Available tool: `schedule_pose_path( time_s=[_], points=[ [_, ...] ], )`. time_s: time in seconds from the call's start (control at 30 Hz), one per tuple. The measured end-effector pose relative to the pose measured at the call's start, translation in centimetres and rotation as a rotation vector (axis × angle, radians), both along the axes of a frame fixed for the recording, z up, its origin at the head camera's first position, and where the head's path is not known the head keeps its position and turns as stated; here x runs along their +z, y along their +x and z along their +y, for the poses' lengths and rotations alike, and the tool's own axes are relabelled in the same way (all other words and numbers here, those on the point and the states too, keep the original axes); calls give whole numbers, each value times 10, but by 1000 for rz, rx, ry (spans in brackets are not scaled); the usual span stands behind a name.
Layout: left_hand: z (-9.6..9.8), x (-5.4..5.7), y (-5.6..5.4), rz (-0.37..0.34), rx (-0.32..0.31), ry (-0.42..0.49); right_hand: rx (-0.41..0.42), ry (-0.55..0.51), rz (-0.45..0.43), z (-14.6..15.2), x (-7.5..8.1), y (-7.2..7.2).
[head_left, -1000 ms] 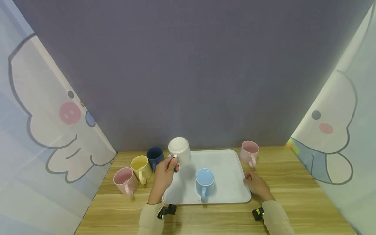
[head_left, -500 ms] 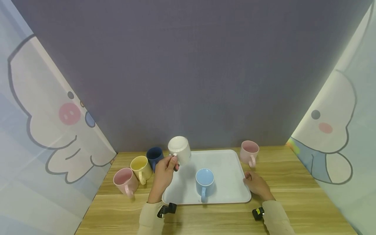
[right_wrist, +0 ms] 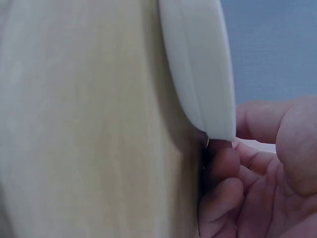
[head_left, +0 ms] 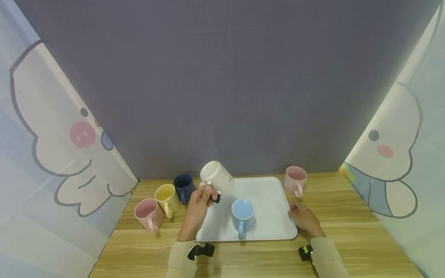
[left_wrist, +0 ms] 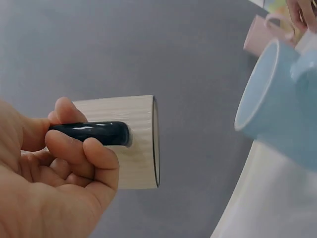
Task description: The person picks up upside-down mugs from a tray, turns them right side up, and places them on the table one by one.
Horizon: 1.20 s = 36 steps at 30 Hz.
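My left hand [head_left: 199, 208] grips the dark handle [left_wrist: 94, 133] of a white mug [head_left: 219, 178], with fingers curled round it. The mug hangs above the left back part of a white tray [head_left: 269, 200], tipped so its base faces up and left and its mouth down and right. Upright on the tray stands a light blue mug [head_left: 243, 218], its handle towards me. At the tray's right edge is my right hand [head_left: 305, 221]. In the right wrist view it pinches the tray rim [right_wrist: 205, 74], thumb on one side and fingers on the other.
Left of the tray stand a navy mug [head_left: 184, 186], a yellow mug [head_left: 168, 199] and a pink mug [head_left: 149, 213]. Another pink mug [head_left: 295, 179] stands beyond the tray's right back side. A grey wall [head_left: 222, 96] rises behind the wooden table [head_left: 257, 258].
My left hand has shifted slightly right with the white mug. The mug has turned, so its mouth points more to the right. The right hand and tray have stayed still.
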<state>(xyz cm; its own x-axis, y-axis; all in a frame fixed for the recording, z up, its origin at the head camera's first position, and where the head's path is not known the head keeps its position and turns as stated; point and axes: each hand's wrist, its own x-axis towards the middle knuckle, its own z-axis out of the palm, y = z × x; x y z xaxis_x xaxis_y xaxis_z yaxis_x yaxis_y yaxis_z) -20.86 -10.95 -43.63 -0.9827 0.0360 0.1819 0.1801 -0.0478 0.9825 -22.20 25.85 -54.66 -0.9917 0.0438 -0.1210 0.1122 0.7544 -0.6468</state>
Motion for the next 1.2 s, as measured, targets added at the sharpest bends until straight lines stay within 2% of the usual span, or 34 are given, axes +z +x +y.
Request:
schedule_pose_path(
  time_s=[0.23, 0.5, 0.6, 0.73, 0.87, 1.03, 1.2],
  points=[
    [2, -5, 1, -56, -94, 167, 0, -6, 3, 0, 0, 0],
    [3, -11, 3, -100, -211, 412, 1, -7, 6, 1, -1, -1],
    [3, -14, 3, -80, -281, 506, 0, -6, 3, 1, -1, -1],
    [5, -18, 2, -21, -383, 622, 0, -6, 2, 1, -2, 0],
    [7, -23, 1, 20, -455, 726, 1, -6, 4, 1, -2, 0],
    [10, -29, 1, 30, -509, 844, 1, 2, 8, 1, -2, 0],
    [13, -30, 3, 12, -513, 909, -2, 7, 8, 0, 0, 1]
  ],
)
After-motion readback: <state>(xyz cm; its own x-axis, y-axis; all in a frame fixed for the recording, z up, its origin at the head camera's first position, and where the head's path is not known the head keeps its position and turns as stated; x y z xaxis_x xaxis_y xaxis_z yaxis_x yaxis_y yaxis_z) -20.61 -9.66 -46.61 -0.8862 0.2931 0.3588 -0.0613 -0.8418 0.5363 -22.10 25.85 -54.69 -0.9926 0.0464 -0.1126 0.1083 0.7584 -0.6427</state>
